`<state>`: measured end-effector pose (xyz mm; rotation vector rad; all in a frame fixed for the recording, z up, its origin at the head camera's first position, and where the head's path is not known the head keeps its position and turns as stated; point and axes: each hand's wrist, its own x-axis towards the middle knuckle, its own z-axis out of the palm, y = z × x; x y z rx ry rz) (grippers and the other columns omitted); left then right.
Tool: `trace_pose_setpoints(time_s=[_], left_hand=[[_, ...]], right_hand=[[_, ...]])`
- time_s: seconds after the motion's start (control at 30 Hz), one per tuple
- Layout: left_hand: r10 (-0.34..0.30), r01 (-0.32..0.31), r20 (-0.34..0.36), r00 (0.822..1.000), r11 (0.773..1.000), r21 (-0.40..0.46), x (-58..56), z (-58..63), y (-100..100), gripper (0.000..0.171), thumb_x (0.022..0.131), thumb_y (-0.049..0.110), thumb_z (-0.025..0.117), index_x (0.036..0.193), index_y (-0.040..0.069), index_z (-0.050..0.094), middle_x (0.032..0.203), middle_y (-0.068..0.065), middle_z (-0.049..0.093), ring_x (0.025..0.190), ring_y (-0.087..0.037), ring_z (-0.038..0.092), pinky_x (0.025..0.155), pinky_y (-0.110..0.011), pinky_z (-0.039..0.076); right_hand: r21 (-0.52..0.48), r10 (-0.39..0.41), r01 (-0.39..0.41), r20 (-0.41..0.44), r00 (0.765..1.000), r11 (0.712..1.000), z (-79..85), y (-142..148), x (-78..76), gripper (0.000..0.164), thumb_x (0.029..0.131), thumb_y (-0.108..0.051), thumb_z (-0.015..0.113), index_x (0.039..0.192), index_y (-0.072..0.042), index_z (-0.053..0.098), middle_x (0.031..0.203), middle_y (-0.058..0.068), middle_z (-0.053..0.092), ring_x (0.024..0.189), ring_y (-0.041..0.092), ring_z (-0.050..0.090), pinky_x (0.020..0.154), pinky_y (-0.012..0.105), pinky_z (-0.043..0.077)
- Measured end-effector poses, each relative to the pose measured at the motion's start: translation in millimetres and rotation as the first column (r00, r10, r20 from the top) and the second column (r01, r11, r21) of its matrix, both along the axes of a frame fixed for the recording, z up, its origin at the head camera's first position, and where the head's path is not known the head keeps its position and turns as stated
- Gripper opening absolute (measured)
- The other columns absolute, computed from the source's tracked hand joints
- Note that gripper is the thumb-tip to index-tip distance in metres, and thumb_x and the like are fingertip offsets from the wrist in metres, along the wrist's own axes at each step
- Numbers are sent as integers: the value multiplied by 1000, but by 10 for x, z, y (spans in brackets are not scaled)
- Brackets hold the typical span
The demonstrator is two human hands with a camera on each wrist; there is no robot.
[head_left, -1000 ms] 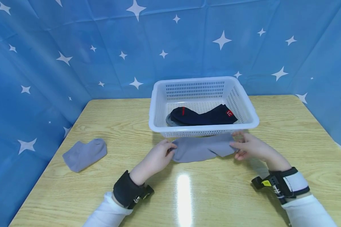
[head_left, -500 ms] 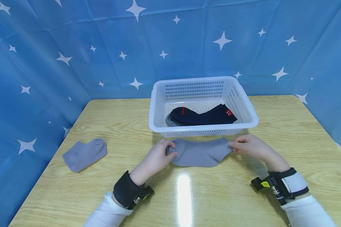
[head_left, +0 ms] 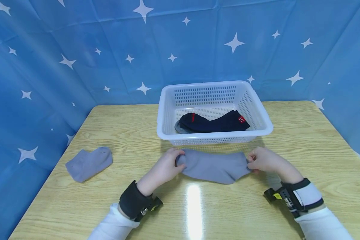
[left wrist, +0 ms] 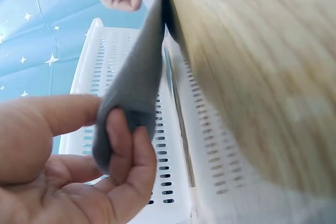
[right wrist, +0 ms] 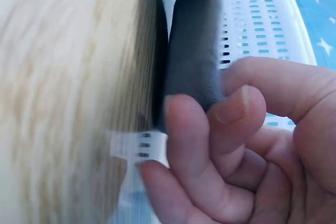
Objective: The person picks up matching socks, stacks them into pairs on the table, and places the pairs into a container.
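A grey sock [head_left: 213,166] is stretched sideways between both hands, low over the table in front of the basket. Its left end is pinched by my left hand [head_left: 167,166]; in the left wrist view two fingers curl against the fabric [left wrist: 134,72] and the thumb side lies opposite. At the other end, my right hand [head_left: 265,160] pinches the sock's edge between thumb and fingers, which the right wrist view shows close to the wood. Further left, a second grey sock [head_left: 90,164] lies flat on the table by itself.
A white perforated basket [head_left: 215,136] stands at the back of the wooden table [head_left: 129,126]. Inside it lie a navy sock [head_left: 216,124] with red marks and a lighter grey sock [head_left: 180,129] partly under it. A blue starred cloth [head_left: 198,40] hangs behind.
The sock has come slightly toward me, away from the basket, and lies flatter. My right hand has closed from spread fingers onto its right end and moved a little nearer; the left hand stays almost still.
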<state>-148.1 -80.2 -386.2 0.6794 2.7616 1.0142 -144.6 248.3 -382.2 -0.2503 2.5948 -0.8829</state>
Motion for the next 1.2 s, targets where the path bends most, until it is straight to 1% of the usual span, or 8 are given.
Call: trace_pose_setpoints(time_s=[0.17, 0.33, 0.53, 0.7, 0.83, 0.97, 1.07, 1.2], left_hand=[[-57, 60, 50, 997, 997, -54, -4, -21, -22, 45, 82, 8, 71, 121, -9, 55, 109, -18, 56, 72, -14, 53, 68, -26, 46], [-104, 109, 53, 993, 987, -117, -12, -57, -43, 45, 83, 6, 70, 122, -11, 54, 111, -20, 56, 88, -23, 56, 80, -37, 48], [-156, 160, 38, 987, 977, -140, -4, -75, -72, 19, 82, 1, 68, 101, -2, 66, 103, -16, 57, 93, -24, 54, 84, -39, 47], [-117, 114, -10, 993, 982, -147, -12, -77, -62, 4, 83, 0, 67, 86, 2, 69, 102, -17, 59, 107, -33, 55, 93, -43, 45], [-80, 69, -57, 995, 983, -173, -15, -67, -42, 14, 87, 6, 65, 95, -5, 71, 109, -22, 60, 110, -34, 55, 94, -44, 45], [-101, 83, -69, 993, 971, -222, -1, -63, -46, 24, 90, 13, 62, 103, -7, 69, 103, -20, 64, 101, -33, 53, 90, -44, 43], [-95, 83, -39, 995, 967, -242, 14, -57, -53, 28, 92, 17, 60, 108, -5, 68, 106, -20, 65, 107, -36, 51, 93, -46, 39], [-59, 53, -14, 998, 961, -271, 33, -47, -59, 32, 93, 22, 59, 113, -2, 67, 124, -25, 58, 122, -42, 45, 99, -54, 38]], right_hand=[[83, 66, -62, -53, 996, 995, -6, -40, 21, 23, 75, -5, 72, 78, -8, 50, 62, -2, 50, 54, 12, 47, 51, 27, 35], [117, 169, -155, -113, 979, 981, -17, -69, 33, 36, 73, -1, 75, 103, -10, 59, 88, 8, 47, 72, 17, 43, 60, 28, 38], [113, 207, -195, -113, 972, 974, -17, -81, 45, 21, 76, -1, 73, 94, -11, 67, 92, 8, 49, 76, 17, 44, 62, 27, 39], [111, 179, -163, -158, 971, 980, -25, -88, 12, 7, 81, -9, 71, 86, -7, 67, 84, 1, 59, 72, 12, 49, 62, 26, 42], [138, 135, -111, -186, 973, 984, -38, -95, -5, 14, 79, -17, 75, 83, -6, 68, 78, -1, 62, 69, 11, 50, 61, 27, 42], [205, 117, -76, -194, 974, 976, -31, -101, 10, 27, 74, -20, 80, 88, -4, 65, 78, 1, 57, 69, 15, 47, 61, 29, 38], [253, 114, -63, -192, 975, 965, -20, -104, 29, 34, 72, -20, 82, 92, -3, 61, 82, 6, 52, 72, 20, 46, 62, 33, 39], [274, 104, -48, -197, 975, 961, -18, -112, 39, 31, 73, -19, 80, 93, -4, 61, 83, 8, 53, 74, 21, 48, 64, 35, 41]])
